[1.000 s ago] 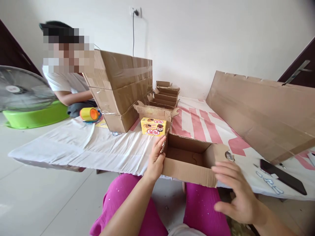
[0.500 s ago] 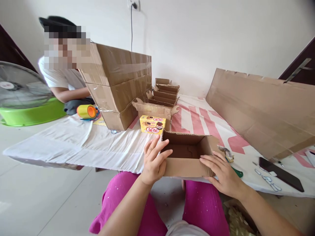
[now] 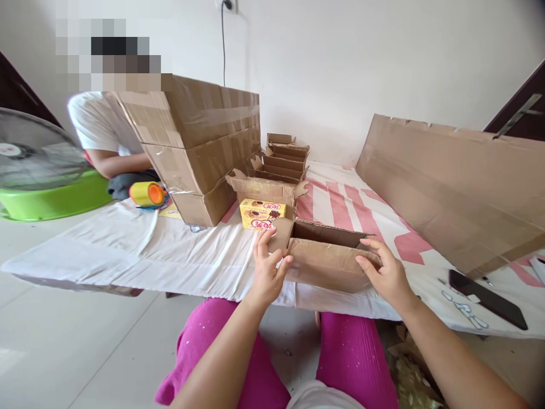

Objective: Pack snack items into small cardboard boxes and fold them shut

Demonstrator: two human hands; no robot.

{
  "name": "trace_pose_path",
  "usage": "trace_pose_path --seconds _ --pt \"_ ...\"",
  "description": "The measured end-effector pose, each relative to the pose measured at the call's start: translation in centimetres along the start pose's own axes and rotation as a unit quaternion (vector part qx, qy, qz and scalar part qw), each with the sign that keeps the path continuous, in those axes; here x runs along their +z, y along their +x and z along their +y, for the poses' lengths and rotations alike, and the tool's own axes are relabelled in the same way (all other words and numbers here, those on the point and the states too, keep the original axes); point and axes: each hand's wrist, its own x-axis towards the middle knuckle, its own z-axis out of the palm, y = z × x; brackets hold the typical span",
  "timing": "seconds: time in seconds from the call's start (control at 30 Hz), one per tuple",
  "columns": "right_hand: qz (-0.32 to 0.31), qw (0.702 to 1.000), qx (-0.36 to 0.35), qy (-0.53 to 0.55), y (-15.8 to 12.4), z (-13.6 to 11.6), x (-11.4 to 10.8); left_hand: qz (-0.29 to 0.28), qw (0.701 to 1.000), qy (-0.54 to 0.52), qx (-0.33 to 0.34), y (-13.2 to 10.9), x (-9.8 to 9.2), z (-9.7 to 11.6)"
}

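An open cardboard box (image 3: pixel 330 264) sits in front of me on the cloth-covered table, its long front wall facing me and its dark inside partly showing. At its left end, my left hand (image 3: pixel 269 270) grips the box, fingers along the raised side flap and thumb by the front corner. My right hand (image 3: pixel 385 272) pinches the top of the right end between thumb and fingers. Just behind my left fingers stands a yellow printed carton (image 3: pixel 260 213), partly covered by the box flap.
A row of open cardboard boxes (image 3: pixel 285 165) runs back toward the wall. Taped cartons (image 3: pixel 204 147) are stacked at left, near a person (image 3: pixel 91 122), a tape roll (image 3: pixel 147 194) and a fan (image 3: pixel 29 153). At right are a large cardboard panel (image 3: pixel 451 187) and a phone (image 3: pixel 487 298).
The box has tipped and moved slightly away, so more of its front wall shows. My right hand has shifted up to its end, and my left hand has moved slightly right.
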Motion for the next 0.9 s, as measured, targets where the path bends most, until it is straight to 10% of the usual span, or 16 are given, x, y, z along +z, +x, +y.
trace_pose_path --seconds 0.53,0.9 --pt "0.012 0.952 -0.222 -0.21 3.1 -2.6 0.9 0.07 0.992 0.076 -0.067 0.1 0.2 1.1" --pt "-0.069 0.959 -0.196 -0.191 5.4 -5.0 3.1 0.061 0.993 0.064 -0.08 0.1 0.3 1.2"
